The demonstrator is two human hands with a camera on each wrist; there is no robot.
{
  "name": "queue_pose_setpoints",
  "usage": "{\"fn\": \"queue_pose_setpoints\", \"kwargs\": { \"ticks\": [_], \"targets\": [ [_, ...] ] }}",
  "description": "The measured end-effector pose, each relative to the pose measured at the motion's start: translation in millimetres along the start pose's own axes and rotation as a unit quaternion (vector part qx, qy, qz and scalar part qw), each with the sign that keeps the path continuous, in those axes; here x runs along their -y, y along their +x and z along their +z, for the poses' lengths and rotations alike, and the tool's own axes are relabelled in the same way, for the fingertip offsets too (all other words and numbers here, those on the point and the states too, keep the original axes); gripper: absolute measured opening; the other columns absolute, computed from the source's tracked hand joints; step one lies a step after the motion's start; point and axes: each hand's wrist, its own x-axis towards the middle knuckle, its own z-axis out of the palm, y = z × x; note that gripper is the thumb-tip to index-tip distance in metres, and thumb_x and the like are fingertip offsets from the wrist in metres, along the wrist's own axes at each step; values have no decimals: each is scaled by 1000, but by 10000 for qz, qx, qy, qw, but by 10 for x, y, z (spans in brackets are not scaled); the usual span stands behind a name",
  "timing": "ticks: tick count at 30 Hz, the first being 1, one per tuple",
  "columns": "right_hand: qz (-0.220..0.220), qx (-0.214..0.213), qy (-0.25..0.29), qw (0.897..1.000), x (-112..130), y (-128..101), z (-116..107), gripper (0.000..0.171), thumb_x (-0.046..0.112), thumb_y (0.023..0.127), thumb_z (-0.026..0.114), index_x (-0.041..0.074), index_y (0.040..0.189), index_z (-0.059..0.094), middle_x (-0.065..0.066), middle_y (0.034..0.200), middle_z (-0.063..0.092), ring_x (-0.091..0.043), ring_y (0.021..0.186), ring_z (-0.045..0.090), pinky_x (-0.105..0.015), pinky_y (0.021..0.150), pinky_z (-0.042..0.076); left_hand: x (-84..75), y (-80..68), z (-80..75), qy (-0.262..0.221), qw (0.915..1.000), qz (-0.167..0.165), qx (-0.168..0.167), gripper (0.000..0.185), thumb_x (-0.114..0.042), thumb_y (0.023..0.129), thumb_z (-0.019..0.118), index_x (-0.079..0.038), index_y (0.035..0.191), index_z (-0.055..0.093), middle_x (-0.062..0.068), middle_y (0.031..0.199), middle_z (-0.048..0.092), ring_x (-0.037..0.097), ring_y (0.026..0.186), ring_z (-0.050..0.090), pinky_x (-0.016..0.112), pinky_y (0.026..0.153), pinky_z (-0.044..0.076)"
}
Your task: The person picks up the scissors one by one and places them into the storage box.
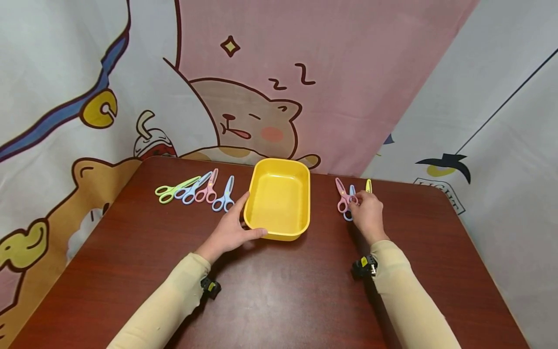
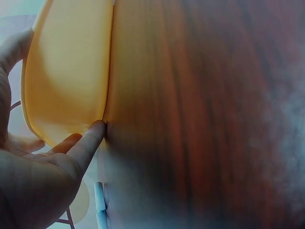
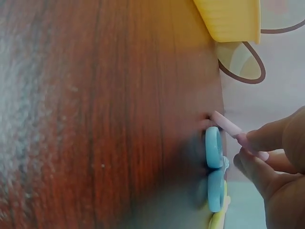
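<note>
A yellow plastic tray (image 1: 279, 167) sits in the middle of the brown table (image 1: 279, 291). My left hand (image 1: 235, 228) rests against the tray's near left corner, thumb along the front wall and straight fingers along the left wall. The left wrist view shows the thumb (image 2: 88, 143) touching the tray (image 2: 66, 71) at its base. My right hand (image 1: 366, 213) pinches a handle of the pink scissors (image 1: 341, 194), which lie beside blue scissors (image 1: 351, 190) and yellow scissors (image 1: 368, 185). Up close, the fingertips (image 3: 252, 143) pinch the pink handle (image 3: 226, 125) above the blue handle rings (image 3: 214, 148).
To the left of the tray lie green scissors (image 1: 172, 190), blue scissors (image 1: 193, 188), pink scissors (image 1: 209, 188) and more blue scissors (image 1: 224, 196). A cartoon-printed cloth (image 1: 261, 97) hangs behind the table. The table's right edge (image 1: 479, 252) is close to my right arm.
</note>
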Motion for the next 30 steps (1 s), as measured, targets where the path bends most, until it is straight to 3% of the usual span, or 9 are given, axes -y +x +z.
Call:
{"fn": "queue_pose_setpoints", "kwargs": {
  "ticks": [7, 12, 15, 19, 23, 26, 30],
  "targets": [
    [26, 106, 9, 9999, 8, -4, 4, 23, -1, 91, 68, -11, 111, 67, -27, 96, 71, -40, 86, 66, -49, 74, 55, -1, -10, -4, 15, 10000, -5, -1, 117, -30, 78, 92, -9, 165, 17, 16, 164, 33, 30, 140, 48, 47, 107, 50],
    [-369, 30, -71, 9993, 8, 10, -2, 25, -1, 87, 71, -14, 108, 68, -30, 96, 68, -45, 91, 63, -56, 83, 50, -10, -8, -1, 20, 10000, -29, -10, 117, -30, 78, 93, -10, 166, 17, 15, 164, 33, 28, 140, 48, 46, 107, 50],
    [-552, 56, -152, 9983, 15, 24, -14, 24, -1, 84, 72, -17, 102, 69, -35, 108, 67, -50, 105, 62, -60, 94, 47, 0, -10, 1, 27, 10000, -20, 0, 116, -30, 78, 92, -11, 166, 17, 15, 164, 34, 29, 140, 48, 47, 107, 50],
    [-480, 201, -179, 9985, 43, 30, -34, 23, 2, 84, 73, -17, 97, 71, -38, 125, 62, -51, 119, 59, -60, 103, 45, 12, -14, 1, 16, 10000, -3, 18, 116, -31, 79, 91, -11, 166, 17, 14, 164, 34, 29, 140, 47, 48, 107, 50],
    [-259, 373, -190, 9988, 86, 25, -53, 21, 6, 87, 75, -12, 95, 70, -32, 107, 69, -49, 97, 64, -53, 84, 55, 14, -11, 2, 25, 10000, -22, 8, 117, -31, 78, 92, -13, 166, 17, 12, 163, 35, 27, 140, 48, 46, 107, 50],
    [-86, 470, -184, 9987, 114, 22, -65, 18, 9, 88, 77, -7, 92, 69, -23, 89, 71, -40, 80, 63, -41, 65, 52, 17, -5, 5, -5, 10000, -11, -3, 117, -30, 77, 93, -13, 166, 18, 12, 162, 37, 27, 138, 50, 46, 107, 50],
    [58, 473, -160, 9987, 135, 16, -68, 18, 13, 89, 76, -4, 91, 69, -20, 85, 72, -36, 78, 64, -34, 61, 49, 20, -8, 6, -135, 9998, 110, -21, 115, -27, 78, 93, -12, 165, 19, 15, 161, 39, 30, 136, 51, 47, 105, 51]
  ]
}}
